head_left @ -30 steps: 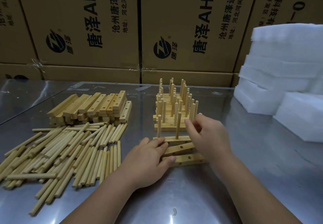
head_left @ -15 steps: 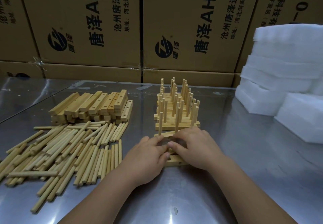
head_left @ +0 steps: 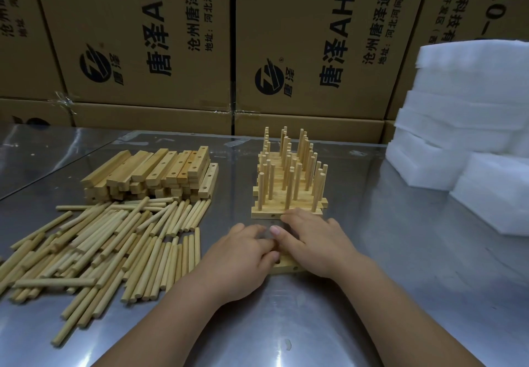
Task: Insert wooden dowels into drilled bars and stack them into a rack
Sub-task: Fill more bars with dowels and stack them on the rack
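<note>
Both hands palm-down over the loose bars (head_left: 286, 266), just in front of the rack (head_left: 264, 214). Your right hand (head_left: 313, 245) lies flat, fingers stretched to the rack's front bar. Your left hand (head_left: 243, 255) bends over the bar ends, grip not readable. Risks: a nudge from the right fingertips likely shoves the rack or tilts its upright dowels (head_left: 290, 186); bars under your palms may skid on the slick metal table (head_left: 372, 295)

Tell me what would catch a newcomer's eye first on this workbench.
Dead centre, the rack bristling with upright dowels, with the left hand and right hand resting on drilled bars just in front of it. To the left sprawls a big pile of loose dowels before a stack of bars; white foam blocks tower at the right edge.
</note>
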